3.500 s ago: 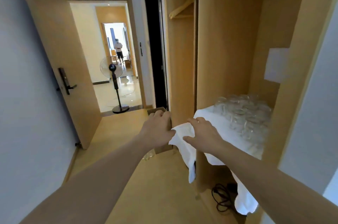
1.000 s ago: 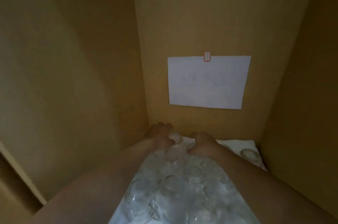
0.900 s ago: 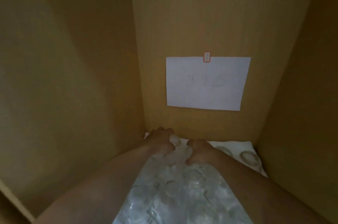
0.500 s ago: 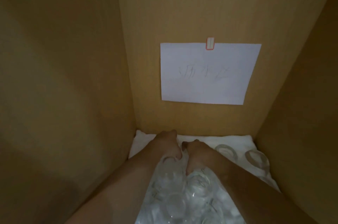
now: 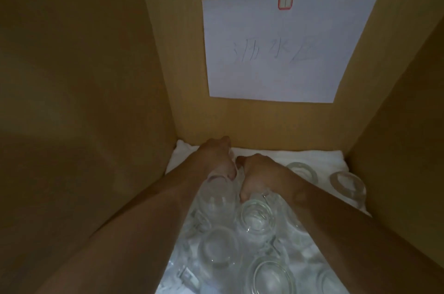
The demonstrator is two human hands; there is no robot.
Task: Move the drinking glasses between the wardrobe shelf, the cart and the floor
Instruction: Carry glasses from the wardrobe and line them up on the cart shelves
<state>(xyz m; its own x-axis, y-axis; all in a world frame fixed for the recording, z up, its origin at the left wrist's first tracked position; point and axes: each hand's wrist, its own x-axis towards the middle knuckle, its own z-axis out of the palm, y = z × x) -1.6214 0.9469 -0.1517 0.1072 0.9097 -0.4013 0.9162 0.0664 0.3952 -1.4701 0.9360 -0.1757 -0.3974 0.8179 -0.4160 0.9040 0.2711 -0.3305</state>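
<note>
Several clear drinking glasses (image 5: 219,249) stand upside down, packed close together, on a white cloth (image 5: 319,158) that covers the wardrobe shelf. Both my arms reach deep into the wardrobe over them. My left hand (image 5: 217,158) is curled around a glass (image 5: 216,189) in the back row, near the left wall. My right hand (image 5: 258,174) grips the neighbouring glass (image 5: 255,215) just to its right. Two more glasses (image 5: 347,184) stand apart at the back right.
Wooden wardrobe walls close in on the left (image 5: 79,101), the back and the right (image 5: 406,125). A white paper sheet (image 5: 283,48) with handwriting hangs on the back wall under a red-edged clip. The light is dim.
I have gone from standing outside at the shelf's cloth edge to leaning inside. Over the last second both hands slid to the back row and closed on two glasses.
</note>
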